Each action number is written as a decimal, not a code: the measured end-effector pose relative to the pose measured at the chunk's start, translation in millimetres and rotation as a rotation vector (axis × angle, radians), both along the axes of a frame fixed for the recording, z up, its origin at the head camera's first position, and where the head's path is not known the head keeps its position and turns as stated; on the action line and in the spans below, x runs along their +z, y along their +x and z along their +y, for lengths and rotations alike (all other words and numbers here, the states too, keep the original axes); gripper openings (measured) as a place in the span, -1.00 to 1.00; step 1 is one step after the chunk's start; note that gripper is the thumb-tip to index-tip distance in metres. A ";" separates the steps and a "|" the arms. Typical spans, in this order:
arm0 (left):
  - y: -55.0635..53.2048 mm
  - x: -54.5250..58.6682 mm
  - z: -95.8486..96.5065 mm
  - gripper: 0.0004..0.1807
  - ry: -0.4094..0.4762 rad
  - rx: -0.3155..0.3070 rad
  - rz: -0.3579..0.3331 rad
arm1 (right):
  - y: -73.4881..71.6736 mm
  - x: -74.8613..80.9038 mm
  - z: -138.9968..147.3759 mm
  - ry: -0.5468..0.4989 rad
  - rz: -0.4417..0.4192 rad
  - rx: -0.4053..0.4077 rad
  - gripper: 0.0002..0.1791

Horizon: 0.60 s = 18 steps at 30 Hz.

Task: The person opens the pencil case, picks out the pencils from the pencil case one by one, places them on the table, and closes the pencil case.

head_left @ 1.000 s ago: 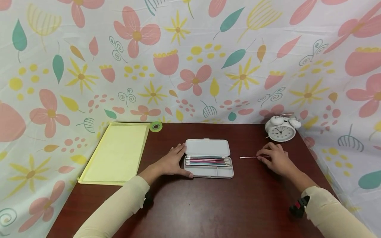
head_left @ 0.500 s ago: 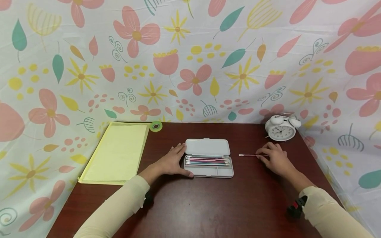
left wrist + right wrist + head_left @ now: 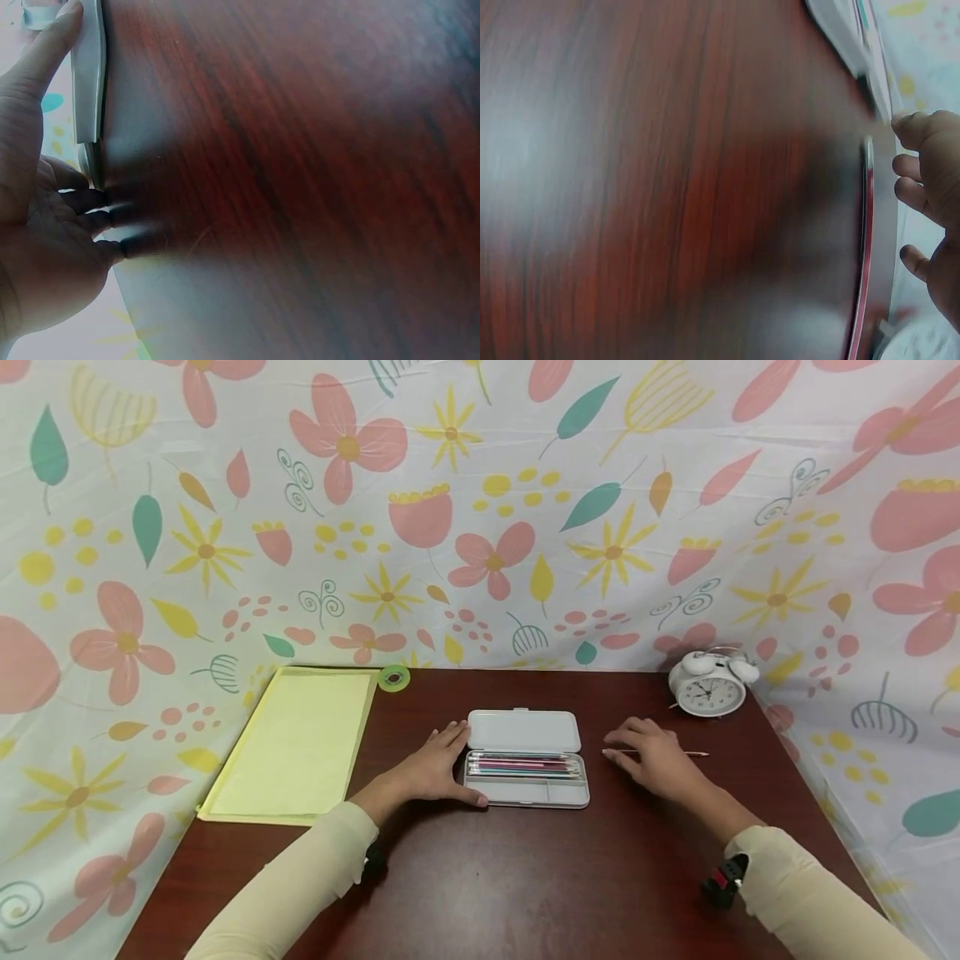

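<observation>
One pencil (image 3: pixel 866 251) lies partly hidden behind the right hand (image 3: pixel 656 760).

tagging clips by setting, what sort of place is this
Probably a study corner, perhaps staged: a desk with an open pencil case and a clock, and flowered cloth behind it and at both sides.

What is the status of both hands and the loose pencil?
Left hand: touching open pencil case. Right hand: over loose pencil, which lies ungripped on table. Alarm clock behind, seemingly not obstructing.

Brown table (image 3: pixel 525 877), folder (image 3: pixel 288 743), tape (image 3: pixel 385 678), case (image 3: pixel 522 731), pencil (image 3: pixel 865 240), clock (image 3: pixel 708 695)
</observation>
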<state>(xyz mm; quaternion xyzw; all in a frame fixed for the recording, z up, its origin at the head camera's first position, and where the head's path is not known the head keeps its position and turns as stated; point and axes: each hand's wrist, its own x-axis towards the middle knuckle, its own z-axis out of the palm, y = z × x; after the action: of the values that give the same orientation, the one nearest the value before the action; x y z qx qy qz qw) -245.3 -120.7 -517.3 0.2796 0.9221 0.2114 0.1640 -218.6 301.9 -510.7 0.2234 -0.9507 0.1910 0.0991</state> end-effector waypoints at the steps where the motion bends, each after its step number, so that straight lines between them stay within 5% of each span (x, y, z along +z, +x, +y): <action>1: 0.2 0.4 0.0 0.56 0.002 0.000 -0.001 | 0.1 0.7 -7.3 0.002 -0.012 0.011 -0.77; 6: 1.5 1.0 -0.3 0.56 0.003 -0.002 -0.010 | 1.1 0.9 -40.2 0.046 -0.003 0.095 -0.80; 18: -0.3 3.3 -0.8 0.56 0.005 -0.009 -0.017 | -0.9 -5.9 -72.6 0.273 0.225 0.169 -0.87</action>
<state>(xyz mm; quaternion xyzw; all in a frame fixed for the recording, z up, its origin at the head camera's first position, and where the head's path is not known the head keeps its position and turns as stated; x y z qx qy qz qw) -245.6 -121.5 -514.0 0.2823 0.9189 0.2154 0.1720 -219.5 229.3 -516.6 0.3336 -0.9286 0.0416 0.1573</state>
